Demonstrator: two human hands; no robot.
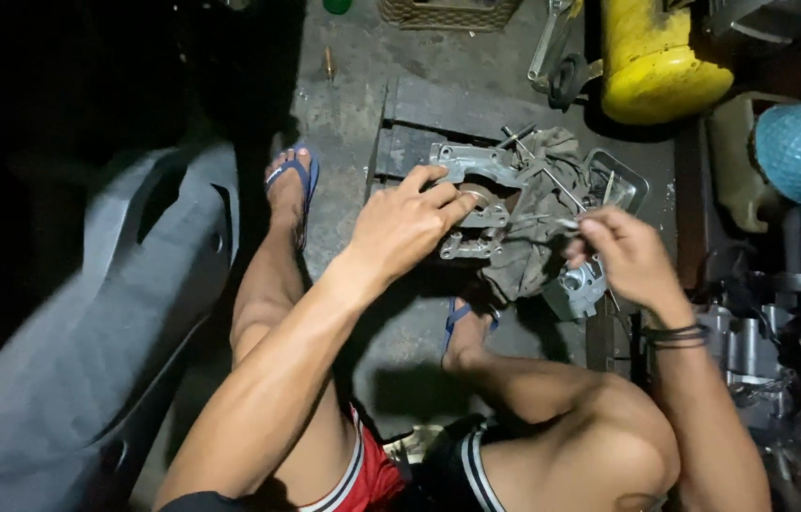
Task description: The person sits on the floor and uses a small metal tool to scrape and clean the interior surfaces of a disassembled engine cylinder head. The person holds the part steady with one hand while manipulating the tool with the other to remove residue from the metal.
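Below, grey metal engine casing (476, 204) under gripping left hand (407, 226); right hand (620, 256) pinching thin tool (562, 224).

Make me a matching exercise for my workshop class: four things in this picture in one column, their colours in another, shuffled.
Things:
1. tank
2. sandals
3. engine casing, under the left hand
4. rag, near the right hand

Colours:
A. blue
B. grey-brown
C. yellow
D. silver-grey metal

Pairs: 1-C, 2-A, 3-D, 4-B
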